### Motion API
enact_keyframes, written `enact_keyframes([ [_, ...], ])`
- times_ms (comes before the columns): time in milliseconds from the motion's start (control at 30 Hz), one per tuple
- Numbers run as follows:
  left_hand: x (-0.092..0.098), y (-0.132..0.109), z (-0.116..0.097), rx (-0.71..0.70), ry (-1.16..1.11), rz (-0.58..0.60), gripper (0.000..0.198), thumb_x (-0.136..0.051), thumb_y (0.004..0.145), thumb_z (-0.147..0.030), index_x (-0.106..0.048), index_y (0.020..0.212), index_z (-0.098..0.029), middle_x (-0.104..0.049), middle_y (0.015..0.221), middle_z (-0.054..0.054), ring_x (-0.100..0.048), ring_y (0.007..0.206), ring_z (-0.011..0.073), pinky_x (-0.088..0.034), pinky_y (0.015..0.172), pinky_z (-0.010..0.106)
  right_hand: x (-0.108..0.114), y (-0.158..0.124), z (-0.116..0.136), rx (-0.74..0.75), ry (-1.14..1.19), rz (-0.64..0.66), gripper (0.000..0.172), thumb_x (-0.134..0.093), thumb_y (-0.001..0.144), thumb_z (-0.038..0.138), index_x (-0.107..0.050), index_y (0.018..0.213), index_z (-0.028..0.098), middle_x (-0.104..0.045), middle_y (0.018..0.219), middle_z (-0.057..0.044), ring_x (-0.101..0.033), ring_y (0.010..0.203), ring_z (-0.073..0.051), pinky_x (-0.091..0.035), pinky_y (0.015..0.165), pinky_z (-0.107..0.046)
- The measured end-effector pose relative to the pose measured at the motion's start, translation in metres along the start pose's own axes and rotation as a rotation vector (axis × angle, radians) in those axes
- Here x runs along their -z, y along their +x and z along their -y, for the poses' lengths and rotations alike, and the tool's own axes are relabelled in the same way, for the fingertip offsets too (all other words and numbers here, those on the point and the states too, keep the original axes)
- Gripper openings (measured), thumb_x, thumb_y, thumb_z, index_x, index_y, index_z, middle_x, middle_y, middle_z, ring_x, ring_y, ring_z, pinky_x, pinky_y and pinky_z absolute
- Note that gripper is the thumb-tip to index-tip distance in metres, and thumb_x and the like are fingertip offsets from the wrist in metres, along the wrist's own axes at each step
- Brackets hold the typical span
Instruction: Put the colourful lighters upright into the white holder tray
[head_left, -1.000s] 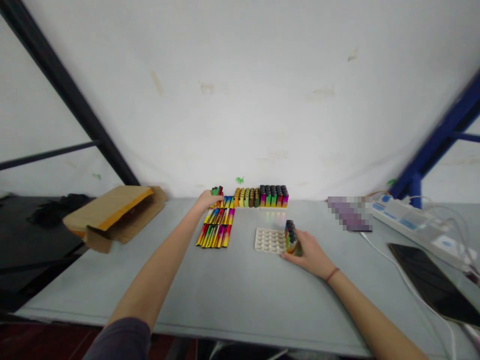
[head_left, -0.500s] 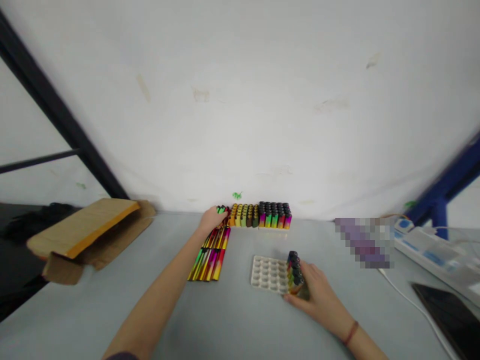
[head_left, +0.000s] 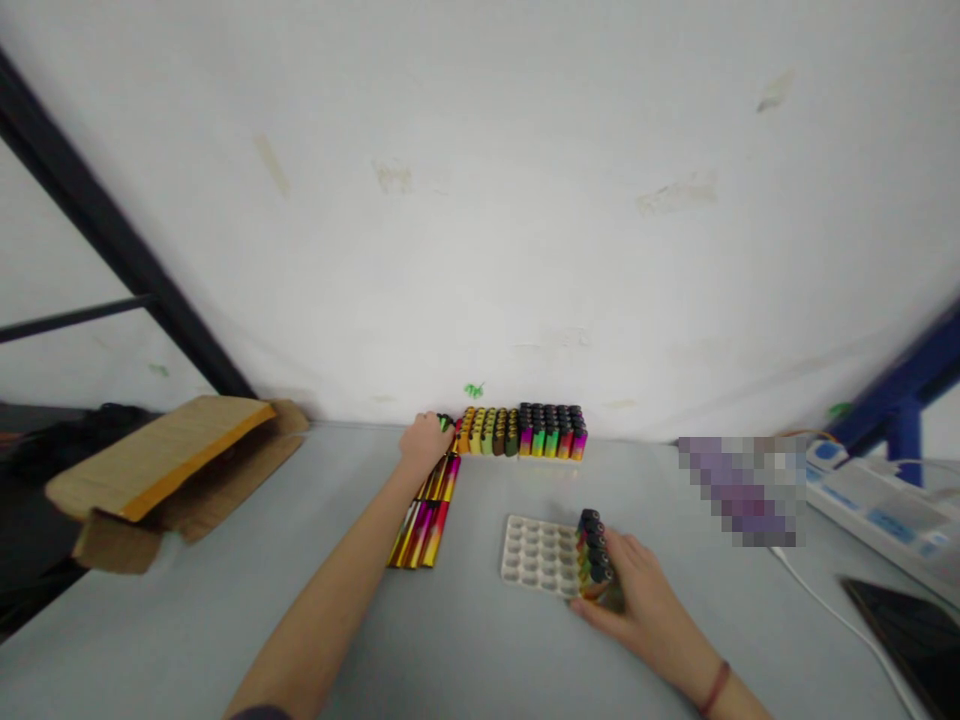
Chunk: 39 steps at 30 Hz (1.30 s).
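My right hand (head_left: 641, 595) is curled round the right end of a white pocketed tray (head_left: 538, 555), thumb at its front corner. At that end stands a row of black-topped lighters (head_left: 595, 550), against my fingers; the tray's other pockets show bare. My left hand (head_left: 426, 440) reaches to the back, closed on lighters with black and green tops (head_left: 445, 422); its fingertips are partly hidden. Shiny multicoloured lighters (head_left: 424, 530) lie flat in rows beside and below that hand, partly covered by my forearm.
Against the wall stand a block of yellow and brown lighters (head_left: 489, 430) and a tray of black-topped lighters (head_left: 553, 430). An opened cardboard box (head_left: 161, 455) lies at the left. On the right are a power strip (head_left: 881, 515), a white cable (head_left: 832, 610) and a dark phone-like slab (head_left: 907, 635).
My left hand has shifted slightly and dipped lower over the lighters at the back, and fewer of the flat lighters show beside my forearm. My right hand keeps its hold; the view has moved a little.
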<state>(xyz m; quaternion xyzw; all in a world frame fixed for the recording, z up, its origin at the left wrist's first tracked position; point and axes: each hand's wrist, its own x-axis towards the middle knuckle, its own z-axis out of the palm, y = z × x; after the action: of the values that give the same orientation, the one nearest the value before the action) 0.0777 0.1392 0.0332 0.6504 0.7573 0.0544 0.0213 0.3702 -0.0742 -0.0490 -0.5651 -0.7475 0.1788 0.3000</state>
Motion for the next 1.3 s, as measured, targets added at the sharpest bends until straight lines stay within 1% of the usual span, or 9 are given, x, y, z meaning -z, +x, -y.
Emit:
enact_keyframes([
  [233, -0.001, 0.006, 0.011, -0.027, -0.007, -0.009, 0.051, -0.044, 0.094, -0.053, -0.055, 0.122, -0.012, -0.064, 0.123, 0.020, -0.066, 0.111, 0.0328, -0.052, 0.086, 0.038, -0.001, -0.001, -0.001, -0.005, 0.005, 0.013, 0.076, -0.074, 0.077, 0.048, -0.046, 0.144, 0.025, -0.066, 0.123, -0.015, -0.061, 0.110, -0.036, -0.050, 0.095, -0.051],
  [333, -0.005, 0.005, 0.014, -0.062, 0.007, -0.073, 0.053, -0.044, 0.095, -0.056, -0.054, 0.124, -0.013, -0.062, 0.123, 0.018, -0.066, 0.108, 0.0322, -0.052, 0.083, 0.037, 0.000, -0.001, 0.001, -0.014, -0.010, 0.014, 0.077, -0.074, 0.077, 0.048, -0.047, 0.144, 0.024, -0.065, 0.124, -0.015, -0.061, 0.110, -0.035, -0.049, 0.096, -0.051],
  [500, -0.012, -0.001, 0.016, -0.131, 0.030, -0.217, 0.045, -0.039, 0.099, -0.053, -0.056, 0.119, -0.016, -0.061, 0.115, 0.014, -0.067, 0.100, 0.0272, -0.051, 0.075, 0.032, 0.006, 0.000, 0.008, -0.037, -0.030, 0.072, 0.075, -0.069, 0.081, 0.049, -0.045, 0.145, 0.018, -0.065, 0.124, -0.015, -0.060, 0.113, -0.033, -0.048, 0.099, -0.048],
  [667, -0.021, -0.002, 0.020, -0.160, 0.020, -0.265, 0.040, -0.039, 0.100, -0.047, -0.063, 0.108, -0.016, -0.060, 0.108, 0.014, -0.064, 0.098, 0.0262, -0.050, 0.076, 0.032, 0.006, 0.000, 0.007, -0.044, -0.033, 0.067, 0.076, -0.070, 0.080, 0.050, -0.047, 0.145, 0.019, -0.065, 0.125, -0.014, -0.060, 0.113, -0.033, -0.048, 0.099, -0.048],
  [733, -0.027, 0.002, 0.026, -0.223, 0.015, -0.274, 0.037, -0.039, 0.100, -0.042, -0.065, 0.104, -0.016, -0.061, 0.104, 0.014, -0.062, 0.097, 0.0260, -0.049, 0.081, 0.034, 0.006, -0.001, 0.004, -0.041, -0.034, 0.082, 0.076, -0.069, 0.081, 0.051, -0.045, 0.146, 0.019, -0.064, 0.127, -0.014, -0.059, 0.115, -0.033, -0.047, 0.100, -0.048],
  [867, -0.038, 0.017, 0.051, -0.533, -0.019, -0.292, 0.029, -0.040, 0.098, -0.027, -0.067, 0.103, -0.018, -0.064, 0.102, 0.013, -0.057, 0.100, 0.0259, -0.048, 0.090, 0.039, 0.007, -0.001, 0.003, -0.047, -0.030, 0.105, 0.080, -0.068, 0.082, 0.052, -0.041, 0.148, 0.016, -0.062, 0.130, -0.017, -0.057, 0.117, -0.033, -0.046, 0.102, -0.049],
  [933, -0.041, 0.023, 0.065, -0.615, -0.113, -0.309, 0.030, -0.039, 0.097, -0.024, -0.067, 0.102, -0.016, -0.065, 0.103, 0.014, -0.057, 0.099, 0.0254, -0.049, 0.093, 0.042, 0.008, -0.002, 0.005, -0.053, -0.026, 0.104, 0.079, -0.068, 0.082, 0.051, -0.041, 0.148, 0.016, -0.062, 0.130, -0.017, -0.057, 0.117, -0.034, -0.045, 0.102, -0.050],
  [1100, -0.041, 0.026, 0.090, -0.671, -0.345, -0.269, 0.031, -0.040, 0.096, -0.032, -0.067, 0.097, -0.017, -0.065, 0.098, 0.011, -0.062, 0.096, 0.0234, -0.051, 0.095, 0.041, 0.009, 0.000, 0.011, -0.048, -0.014, 0.080, 0.076, -0.068, 0.081, 0.050, -0.045, 0.145, 0.016, -0.064, 0.126, -0.016, -0.059, 0.114, -0.034, -0.046, 0.100, -0.050],
  [1300, -0.042, 0.020, 0.091, -0.636, -0.401, -0.364, 0.034, -0.039, 0.096, -0.039, -0.066, 0.097, -0.017, -0.066, 0.099, 0.012, -0.062, 0.098, 0.0240, -0.051, 0.096, 0.043, 0.007, 0.000, 0.007, -0.046, -0.022, 0.080, 0.076, -0.069, 0.081, 0.050, -0.045, 0.145, 0.016, -0.063, 0.128, -0.016, -0.059, 0.115, -0.034, -0.048, 0.099, -0.049],
])
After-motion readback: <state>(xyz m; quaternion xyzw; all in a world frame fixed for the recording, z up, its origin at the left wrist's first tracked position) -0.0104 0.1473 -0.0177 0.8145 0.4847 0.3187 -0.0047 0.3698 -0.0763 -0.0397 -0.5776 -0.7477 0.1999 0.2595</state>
